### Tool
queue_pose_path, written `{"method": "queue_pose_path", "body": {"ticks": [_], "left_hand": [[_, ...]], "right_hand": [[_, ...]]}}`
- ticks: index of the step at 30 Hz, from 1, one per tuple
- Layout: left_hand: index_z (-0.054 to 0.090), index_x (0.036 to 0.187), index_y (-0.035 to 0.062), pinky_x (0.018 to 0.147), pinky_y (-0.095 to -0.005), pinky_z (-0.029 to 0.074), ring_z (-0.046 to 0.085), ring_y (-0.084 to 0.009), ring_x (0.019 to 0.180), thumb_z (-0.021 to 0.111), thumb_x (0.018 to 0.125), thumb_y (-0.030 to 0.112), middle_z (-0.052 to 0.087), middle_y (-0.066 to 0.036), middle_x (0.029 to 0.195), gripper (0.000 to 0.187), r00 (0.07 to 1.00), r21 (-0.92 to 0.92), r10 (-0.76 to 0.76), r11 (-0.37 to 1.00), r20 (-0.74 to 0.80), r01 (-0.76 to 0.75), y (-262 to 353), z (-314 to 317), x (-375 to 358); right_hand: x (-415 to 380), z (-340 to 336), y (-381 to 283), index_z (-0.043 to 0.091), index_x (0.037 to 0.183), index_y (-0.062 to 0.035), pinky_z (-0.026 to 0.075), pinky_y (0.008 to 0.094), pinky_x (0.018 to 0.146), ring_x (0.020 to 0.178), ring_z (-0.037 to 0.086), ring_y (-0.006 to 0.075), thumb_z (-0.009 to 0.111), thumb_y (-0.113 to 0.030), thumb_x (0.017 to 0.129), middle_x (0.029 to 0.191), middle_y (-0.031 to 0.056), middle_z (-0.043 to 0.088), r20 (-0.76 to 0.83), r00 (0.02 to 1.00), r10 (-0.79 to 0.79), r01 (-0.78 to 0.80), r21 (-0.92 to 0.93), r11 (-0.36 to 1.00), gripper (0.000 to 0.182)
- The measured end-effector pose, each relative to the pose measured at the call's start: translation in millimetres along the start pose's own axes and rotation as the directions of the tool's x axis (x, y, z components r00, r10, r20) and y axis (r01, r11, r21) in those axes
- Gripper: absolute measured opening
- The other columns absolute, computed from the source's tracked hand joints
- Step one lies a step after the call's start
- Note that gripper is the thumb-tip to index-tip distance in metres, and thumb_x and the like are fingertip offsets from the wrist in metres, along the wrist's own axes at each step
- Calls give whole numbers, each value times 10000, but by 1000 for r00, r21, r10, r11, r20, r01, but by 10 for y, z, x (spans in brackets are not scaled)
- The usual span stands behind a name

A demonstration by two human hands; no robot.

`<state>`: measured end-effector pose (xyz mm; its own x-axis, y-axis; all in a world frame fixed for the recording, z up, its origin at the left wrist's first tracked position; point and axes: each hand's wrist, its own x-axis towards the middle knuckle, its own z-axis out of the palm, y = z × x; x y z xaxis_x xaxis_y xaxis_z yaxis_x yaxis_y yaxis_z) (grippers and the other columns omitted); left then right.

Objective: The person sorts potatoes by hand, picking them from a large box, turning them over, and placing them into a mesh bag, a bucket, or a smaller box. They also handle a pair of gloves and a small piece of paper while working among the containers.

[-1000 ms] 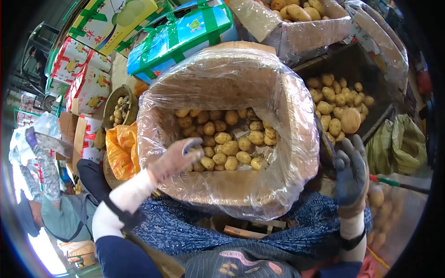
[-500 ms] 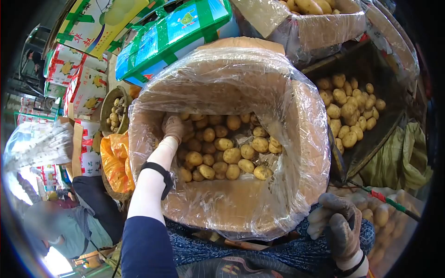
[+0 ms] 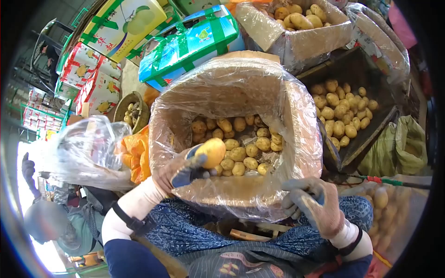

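Note:
My left hand, in a glove, is closed around a yellow potato and holds it above the near left part of a cardboard box lined with clear plastic. Beneath it, many loose potatoes lie on the box floor. My right hand, also gloved, hovers by the box's near right corner. Its fingers are loosely bent and apart, with nothing seen in them.
To the right, a dark scoop-shaped container holds more potatoes. Behind stand an open potato box and a blue-green carton. On the left are a basket, an orange bag and another person with clear plastic.
My left hand has come up out of the box toward me, now with a potato in it. My right hand has moved left and up to the box's near right corner.

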<state>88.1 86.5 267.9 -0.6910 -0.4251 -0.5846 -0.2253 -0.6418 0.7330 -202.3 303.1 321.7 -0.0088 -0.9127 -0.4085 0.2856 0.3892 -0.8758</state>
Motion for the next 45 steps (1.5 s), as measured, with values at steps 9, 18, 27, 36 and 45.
{"method": "queue_pose_path", "body": {"ticks": [9,18,27,36,45], "left_hand": [[572,1251,48,903,-357,480,579,-251,1020,924,614,274,577,-120,1145,762,729,790,658,341,186,-510,-240,882,-305],[406,1423,13,948,-321,441,519,-187,1097,945,613,318,486,-90,1220,1020,734,631,625,463,266,-623,-231,1078,-223],[396,1432,-9,1047,-331,411,517,-160,1215,889,708,260,533,-107,1350,916,888,403,444,796,121,-453,-335,1015,-103],[528,1293,9,962,-345,480,592,-240,1132,875,722,343,587,-136,1215,747,681,705,689,353,250,-615,-303,1094,-197],[556,1252,42,946,-392,498,605,-293,1130,868,698,161,613,-152,1227,647,652,620,720,404,238,-673,-424,1001,-123]], "right_hand": [[306,169,592,601,1223,7,530,225,619,751,642,109,470,-511,1005,999,123,681,234,970,-71,29,179,983,578],[357,206,672,543,1295,-20,512,220,573,665,635,108,426,-551,1006,925,75,678,263,959,106,-204,381,902,615],[387,140,561,406,1413,36,409,351,1090,1289,488,206,801,-74,795,1426,174,463,91,935,-343,317,217,923,741],[403,149,647,349,1462,32,337,371,1135,1325,458,232,820,-158,783,1419,166,483,145,866,-479,492,-76,867,848],[326,153,587,344,1455,40,370,366,1106,1286,488,218,872,-281,734,1390,149,507,117,847,-519,532,-173,829,950]]}}
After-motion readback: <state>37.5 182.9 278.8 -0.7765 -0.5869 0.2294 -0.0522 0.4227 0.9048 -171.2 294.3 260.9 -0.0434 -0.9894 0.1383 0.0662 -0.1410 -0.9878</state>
